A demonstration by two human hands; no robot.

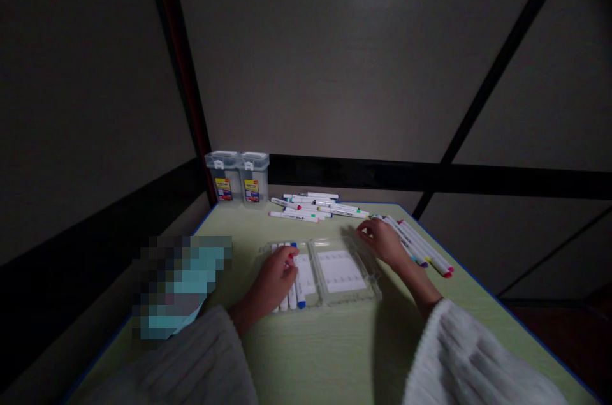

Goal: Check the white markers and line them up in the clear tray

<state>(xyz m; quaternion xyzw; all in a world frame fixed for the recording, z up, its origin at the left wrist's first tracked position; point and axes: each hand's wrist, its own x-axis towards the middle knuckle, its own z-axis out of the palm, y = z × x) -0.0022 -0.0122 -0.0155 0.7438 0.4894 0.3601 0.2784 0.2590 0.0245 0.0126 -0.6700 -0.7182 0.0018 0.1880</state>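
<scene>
On the pale green table [325, 354], a clear case [351, 297] lies open, its long axis running left to right. The left hand [273, 279], fingers bent, covers part of the white markers [300, 289] in its left half, which run front to back; the right hand [386, 243], fingers curled narrow, is near its far right corner, any grip unclear for both.
</scene>
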